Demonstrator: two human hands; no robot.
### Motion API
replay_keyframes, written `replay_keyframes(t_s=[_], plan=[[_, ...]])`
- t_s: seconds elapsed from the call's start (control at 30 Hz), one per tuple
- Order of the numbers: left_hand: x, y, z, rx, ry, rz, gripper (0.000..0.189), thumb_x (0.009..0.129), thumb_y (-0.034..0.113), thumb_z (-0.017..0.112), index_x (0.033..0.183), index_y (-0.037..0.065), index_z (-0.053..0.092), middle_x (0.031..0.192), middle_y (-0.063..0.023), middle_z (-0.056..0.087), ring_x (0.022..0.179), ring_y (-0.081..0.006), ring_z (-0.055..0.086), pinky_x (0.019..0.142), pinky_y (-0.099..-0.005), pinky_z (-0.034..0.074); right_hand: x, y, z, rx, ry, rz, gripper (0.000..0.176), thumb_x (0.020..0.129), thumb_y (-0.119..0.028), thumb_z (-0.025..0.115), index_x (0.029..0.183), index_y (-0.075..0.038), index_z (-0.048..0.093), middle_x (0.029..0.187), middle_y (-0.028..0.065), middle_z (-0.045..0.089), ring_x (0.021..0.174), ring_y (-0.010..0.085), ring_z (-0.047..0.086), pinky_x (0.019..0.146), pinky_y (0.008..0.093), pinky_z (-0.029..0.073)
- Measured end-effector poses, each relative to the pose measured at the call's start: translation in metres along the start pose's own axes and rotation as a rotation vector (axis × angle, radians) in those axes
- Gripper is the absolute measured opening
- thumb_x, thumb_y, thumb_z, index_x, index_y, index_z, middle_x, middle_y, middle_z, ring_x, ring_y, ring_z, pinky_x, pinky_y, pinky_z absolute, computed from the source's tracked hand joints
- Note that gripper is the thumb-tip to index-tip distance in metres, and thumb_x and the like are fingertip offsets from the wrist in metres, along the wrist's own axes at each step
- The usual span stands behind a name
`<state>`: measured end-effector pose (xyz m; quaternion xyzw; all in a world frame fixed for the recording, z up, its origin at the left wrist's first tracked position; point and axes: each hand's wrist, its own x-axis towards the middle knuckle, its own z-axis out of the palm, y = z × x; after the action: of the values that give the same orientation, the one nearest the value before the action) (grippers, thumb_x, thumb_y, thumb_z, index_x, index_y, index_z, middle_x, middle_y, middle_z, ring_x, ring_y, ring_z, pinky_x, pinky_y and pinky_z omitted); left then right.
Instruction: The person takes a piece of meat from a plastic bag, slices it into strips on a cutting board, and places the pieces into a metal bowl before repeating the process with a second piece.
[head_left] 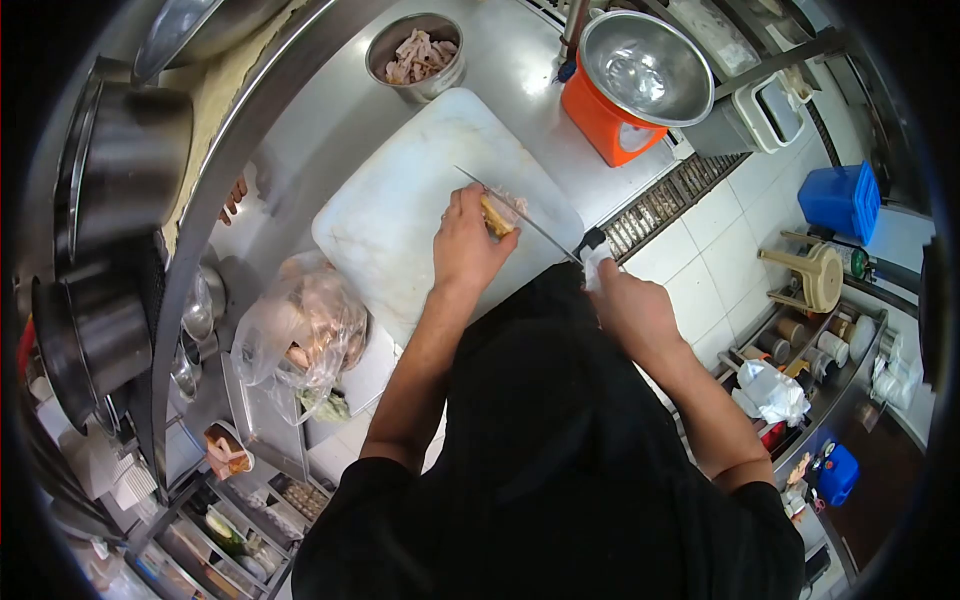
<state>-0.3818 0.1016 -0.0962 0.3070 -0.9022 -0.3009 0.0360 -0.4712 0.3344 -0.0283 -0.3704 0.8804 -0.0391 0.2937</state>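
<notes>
My left hand (468, 245) is closed around a piece of raw meat with yellowish skin, probably chicken (497, 215), pressing it to the white cutting board (385, 200). In my right hand (635, 308) is a long, thin-bladed knife (545, 237), its blade lying across the meat. White cloth or paper shows at the grip, and the handle is mostly hidden by my fingers. Beyond the board stands a steel bowl (447, 75) with pale meat strips (418, 57) in it. Left of the board, a clear plastic bag (310, 325) holds large raw meat pieces.
An orange scale (600, 118) carrying a steel bowl (650, 75) stands at the upper right. Another person's fingers (233, 200) show near the shelf edge at left. Dark pots (130, 150) line the left side. A blue bin (840, 200) and a beige stool (815, 278) are at right.
</notes>
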Motion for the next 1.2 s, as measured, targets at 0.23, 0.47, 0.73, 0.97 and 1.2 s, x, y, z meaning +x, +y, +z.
replay_keyframes(t_s=[0.23, 0.47, 0.73, 0.97, 1.2], plan=[[0.004, -0.011, 0.012, -0.011, 0.014, 0.061, 0.07, 0.075, 0.022, 0.088, 0.133, 0.005, 0.054, 0.129, -0.0162, 0.063, 0.117, -0.0385, 0.064, 0.099, -0.0468, 0.055, 0.012, 0.001, 0.019, 0.025, 0.002, -0.003, 0.032, 0.1, -0.028, 0.064, 0.111, 0.001, 0.055, 0.08, 0.0203, 0.074, 0.074, 0.0408, 0.074, 0.068, 0.0521, 0.059], [0.001, -0.019, 0.016, -0.053, 0.012, 0.068, 0.069, 0.076, 0.02, 0.088, 0.134, 0.004, 0.054, 0.13, -0.0177, 0.063, 0.119, -0.0394, 0.065, 0.1, -0.0463, 0.055, 0.075, -0.012, 0.052, 0.006, 0.058, -0.112, 0.033, 0.104, -0.03, 0.062, 0.114, 0.0, 0.054, 0.085, 0.0199, 0.075, 0.077, 0.0391, 0.076, 0.068, 0.0507, 0.06], [-0.006, -0.017, 0.012, -0.134, 0.043, 0.032, 0.077, 0.078, 0.02, 0.091, 0.138, 0.0, 0.048, 0.128, -0.0192, 0.063, 0.103, -0.0275, 0.073, 0.089, -0.0391, 0.061, 0.049, -0.016, 0.007, 0.052, 0.096, -0.089, 0.035, 0.102, -0.031, 0.065, 0.113, 0.001, 0.057, 0.082, 0.0204, 0.075, 0.076, 0.0402, 0.075, 0.068, 0.0525, 0.059], [-0.001, -0.015, 0.006, -0.147, -0.039, 0.017, 0.072, 0.079, 0.02, 0.086, 0.137, 0.001, 0.048, 0.13, -0.0212, 0.061, 0.118, -0.041, 0.065, 0.097, -0.0478, 0.057, 0.0, -0.007, -0.008, -0.011, 0.012, -0.028, 0.03, 0.1, -0.027, 0.067, 0.109, 0.0, 0.057, 0.079, 0.0202, 0.074, 0.075, 0.0396, 0.075, 0.067, 0.0521, 0.059], [0.0, -0.02, 0.011, -0.103, -0.01, 0.053, 0.071, 0.078, 0.018, 0.087, 0.136, -0.001, 0.051, 0.127, -0.0201, 0.064, 0.11, -0.0349, 0.069, 0.095, -0.0438, 0.058, 0.022, -0.011, 0.021, 0.057, -0.022, -0.003, 0.036, 0.103, -0.032, 0.063, 0.115, 0.002, 0.056, 0.083, 0.0236, 0.074, 0.078, 0.0435, 0.074, 0.069, 0.0544, 0.058]])
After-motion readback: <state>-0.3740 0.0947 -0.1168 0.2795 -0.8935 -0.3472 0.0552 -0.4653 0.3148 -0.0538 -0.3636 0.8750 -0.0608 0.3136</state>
